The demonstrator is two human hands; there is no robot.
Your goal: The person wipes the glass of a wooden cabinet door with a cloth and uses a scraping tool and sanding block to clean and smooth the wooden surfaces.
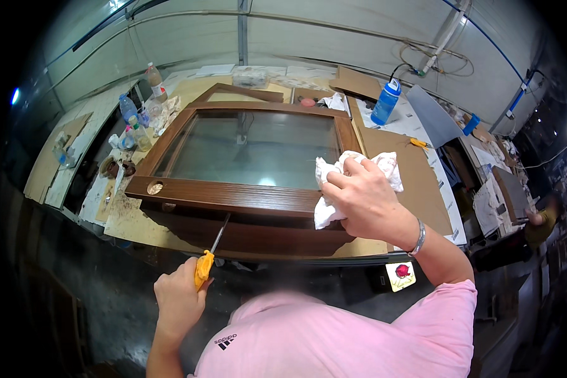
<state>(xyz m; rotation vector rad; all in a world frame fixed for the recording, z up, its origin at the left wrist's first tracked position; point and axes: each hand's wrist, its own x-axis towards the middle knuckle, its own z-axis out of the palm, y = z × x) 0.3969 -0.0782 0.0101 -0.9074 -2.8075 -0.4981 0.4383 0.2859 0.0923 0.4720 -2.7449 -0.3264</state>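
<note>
A brown wooden door panel with a glass pane [258, 148] lies on the table, its frame [233, 197] facing up and a round hole near its front left corner. At the right front corner of the frame, my right hand [366, 196] is closed around a crumpled white cloth [389, 167]. Lower left, my left hand [181, 293] grips a yellow-handled tool [204, 268] with a long thin metal blade or shaft. Its tip points up at the panel's front edge; whether it touches cannot be told. Brown wood shows beneath the panel.
Several bottles [129, 108] crowd the table's left side. A blue water bottle [386, 102] stands at the back right, near a yellow-handled tool [419, 143] on cardboard [409, 179]. Behind the panel lies another wooden frame [246, 94]. A person [542, 220] is at far right.
</note>
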